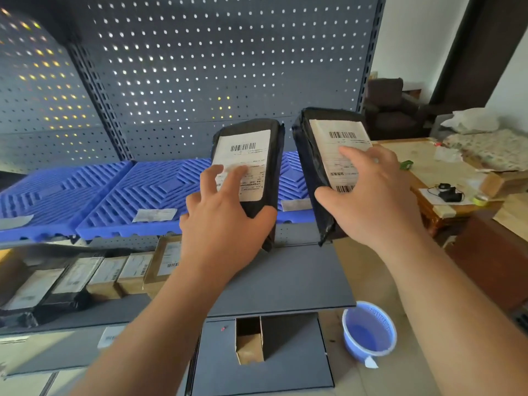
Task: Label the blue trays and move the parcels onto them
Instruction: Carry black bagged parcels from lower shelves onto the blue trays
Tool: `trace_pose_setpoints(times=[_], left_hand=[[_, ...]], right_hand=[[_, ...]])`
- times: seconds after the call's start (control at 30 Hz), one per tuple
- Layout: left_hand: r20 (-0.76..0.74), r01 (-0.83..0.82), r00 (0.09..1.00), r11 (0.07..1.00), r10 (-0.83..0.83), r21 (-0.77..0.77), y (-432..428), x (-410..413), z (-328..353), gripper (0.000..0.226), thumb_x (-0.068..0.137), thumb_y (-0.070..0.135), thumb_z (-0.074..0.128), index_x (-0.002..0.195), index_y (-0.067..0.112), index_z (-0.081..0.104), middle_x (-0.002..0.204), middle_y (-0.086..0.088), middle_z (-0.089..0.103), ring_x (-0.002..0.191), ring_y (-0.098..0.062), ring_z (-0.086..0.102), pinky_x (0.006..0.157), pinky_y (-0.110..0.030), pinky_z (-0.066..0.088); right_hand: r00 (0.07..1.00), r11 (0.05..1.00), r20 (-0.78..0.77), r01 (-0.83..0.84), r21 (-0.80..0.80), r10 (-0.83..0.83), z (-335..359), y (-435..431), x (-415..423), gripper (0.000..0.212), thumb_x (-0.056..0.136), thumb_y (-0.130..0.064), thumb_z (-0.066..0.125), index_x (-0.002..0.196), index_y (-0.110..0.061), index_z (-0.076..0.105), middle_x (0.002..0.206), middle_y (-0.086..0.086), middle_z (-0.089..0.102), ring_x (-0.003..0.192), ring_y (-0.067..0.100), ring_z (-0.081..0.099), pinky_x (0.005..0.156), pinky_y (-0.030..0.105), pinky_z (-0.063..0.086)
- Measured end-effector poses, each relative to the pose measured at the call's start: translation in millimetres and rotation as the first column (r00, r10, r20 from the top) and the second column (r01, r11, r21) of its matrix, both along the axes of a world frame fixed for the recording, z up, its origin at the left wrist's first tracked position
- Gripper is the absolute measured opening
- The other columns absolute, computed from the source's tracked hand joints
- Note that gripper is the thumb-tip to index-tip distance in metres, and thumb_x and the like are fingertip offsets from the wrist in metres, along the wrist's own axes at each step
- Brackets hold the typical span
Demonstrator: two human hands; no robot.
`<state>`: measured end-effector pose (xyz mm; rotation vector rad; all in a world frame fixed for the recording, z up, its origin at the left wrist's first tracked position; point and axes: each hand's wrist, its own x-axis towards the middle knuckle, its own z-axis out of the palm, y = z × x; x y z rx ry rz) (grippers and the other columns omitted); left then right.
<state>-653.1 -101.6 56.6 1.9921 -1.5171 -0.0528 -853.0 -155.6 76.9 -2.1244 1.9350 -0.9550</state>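
My left hand grips one black parcel, fingers spread over its white shipping label and thumb hooked round the near edge. My right hand holds a second black parcel the same way, fingers across the label, thumb on its left side. Both parcels are tilted up, side by side but apart, over the right end of a row of blue trays on a shelf backed by a pegboard.

The labelling looks finished for the trays I can see: each of the three has a pale strip along its front edge. The moving seems to have hardly begun. I see nothing lying on the bare parts of the trays, and a line of boxes and dark parcels waits on the shelf below.

The rightmost tray is mostly behind what I hold, so I cannot tell whether the parcels touch it or hang above it. The leftmost tray runs off the frame's edge. The print on the strips and shipping labels is too blurred to read.
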Motion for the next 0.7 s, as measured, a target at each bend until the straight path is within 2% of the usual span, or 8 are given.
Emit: trace_pose_setpoints(times=[0.13, 0.4, 0.5, 0.7], left_hand=[[0.033, -0.037, 0.999, 0.999, 0.037, 0.006, -43.0, -2.2, 7.0, 0.071, 0.078, 0.058, 0.057, 0.144, 0.046, 0.033, 0.156, 0.011, 0.021, 0.130, -0.036, 0.037, 0.103, -0.056, 0.039], [0.079, -0.096, 0.993, 0.988, 0.087, 0.122, -125.4, -10.6, 10.6, 0.071, 0.080, 0.060, 0.054, 0.146, 0.041, 0.036, 0.155, 0.009, 0.024, 0.131, -0.037, 0.037, 0.102, -0.056, 0.037], [0.088, -0.103, 0.992, 0.981, 0.090, 0.162, -146.2, -13.6, 7.0, 0.073, 0.079, 0.062, 0.053, 0.147, 0.041, 0.036, 0.156, 0.009, 0.024, 0.131, -0.037, 0.037, 0.102, -0.056, 0.038], [0.131, -0.096, 0.989, 0.965, 0.065, 0.245, -171.7, -13.9, 2.3, 0.075, 0.081, 0.063, 0.052, 0.149, 0.037, 0.036, 0.158, 0.007, 0.022, 0.132, -0.038, 0.037, 0.102, -0.056, 0.036]], right_hand=[[1.000, 0.999, -0.017, -0.026, 0.023, 0.027, 1.5, -45.1, 2.8, 0.079, 0.077, -0.059, 0.059, 0.149, -0.038, 0.035, 0.152, -0.001, 0.030, 0.135, 0.032, 0.032, 0.103, 0.057, 0.040], [0.996, 0.986, -0.034, -0.078, 0.145, 0.084, 5.9, -138.1, 3.1, 0.078, 0.077, -0.060, 0.058, 0.148, -0.036, 0.037, 0.148, 0.001, 0.034, 0.127, 0.035, 0.041, 0.097, 0.051, 0.038], [0.994, 0.981, -0.073, -0.071, 0.182, 0.085, -1.7, -161.4, 11.1, 0.076, 0.074, -0.065, 0.056, 0.142, -0.035, 0.042, 0.144, 0.002, 0.038, 0.123, 0.037, 0.046, 0.094, 0.051, 0.040], [0.979, 0.978, -0.192, -0.027, 0.206, 0.068, -15.4, -178.2, 26.1, 0.070, 0.074, -0.070, 0.058, 0.131, -0.031, 0.049, 0.143, 0.005, 0.038, 0.120, 0.042, 0.043, 0.096, 0.053, 0.040]])
